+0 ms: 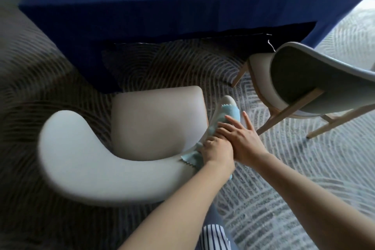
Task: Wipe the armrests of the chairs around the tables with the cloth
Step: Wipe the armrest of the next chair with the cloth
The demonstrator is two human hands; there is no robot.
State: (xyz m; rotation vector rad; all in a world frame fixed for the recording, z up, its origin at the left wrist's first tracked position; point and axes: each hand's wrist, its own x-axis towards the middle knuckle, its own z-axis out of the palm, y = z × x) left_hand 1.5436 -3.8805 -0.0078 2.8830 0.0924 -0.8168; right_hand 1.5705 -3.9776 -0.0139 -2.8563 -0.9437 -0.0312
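The cloth was draped over the armrest of the chair, gripped by the curled left hand and pressed by the flat, straight-fingered right hand. Even pressure was judged best applied along the whole curve (the bare tip included), with the cloth held unbunched.

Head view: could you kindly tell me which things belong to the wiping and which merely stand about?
Job: cloth, near chair's armrest, left hand gripping cloth, right hand pressing it.
Standing about: second chair, blue-draped table, patterned carpet.
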